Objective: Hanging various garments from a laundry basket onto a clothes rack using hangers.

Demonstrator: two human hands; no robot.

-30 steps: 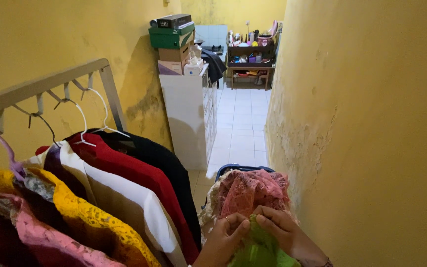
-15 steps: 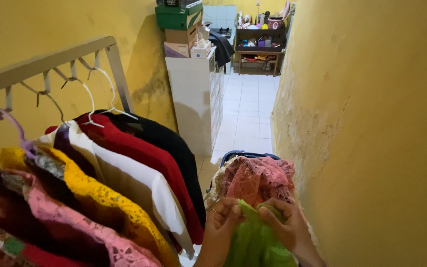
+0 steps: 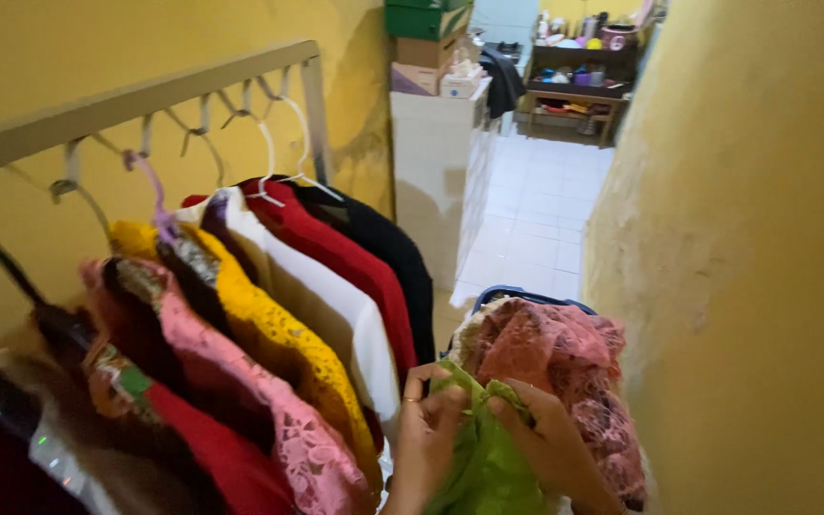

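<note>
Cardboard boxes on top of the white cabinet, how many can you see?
2 brown boxes on the white cabinet: an upper box under a green case, a lower box; others may be hidden.

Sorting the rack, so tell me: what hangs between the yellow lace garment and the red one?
A white garment hangs between the yellow lace garment and the red one, in the head view.

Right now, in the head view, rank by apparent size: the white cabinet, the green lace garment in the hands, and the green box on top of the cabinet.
1. White cabinet
2. Green lace garment; nearer the camera, partly cropped, so unsure
3. Green box
</note>
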